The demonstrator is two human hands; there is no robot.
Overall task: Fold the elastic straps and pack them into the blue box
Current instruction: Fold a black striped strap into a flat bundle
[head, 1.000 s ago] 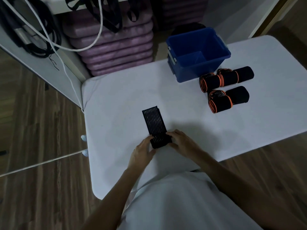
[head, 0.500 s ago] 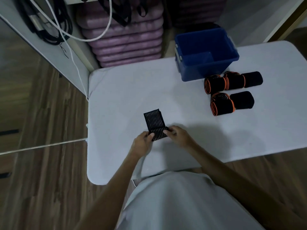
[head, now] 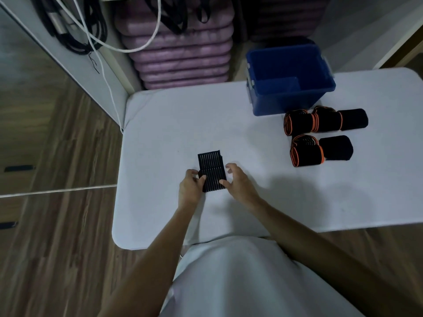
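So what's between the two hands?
The folded black strap, seen by the head camera; the left hand holds it, the right hand touches its edge.

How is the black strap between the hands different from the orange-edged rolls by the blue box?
The black strap lies folded flat and ribbed; the orange-edged rolls are rolled into cylinders. The strap has no orange trim, the rolls do. Both hands touch the strap; nothing touches the rolls. All lie on the white table.

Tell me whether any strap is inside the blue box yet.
No, the blue box shows only its bare blue floor.
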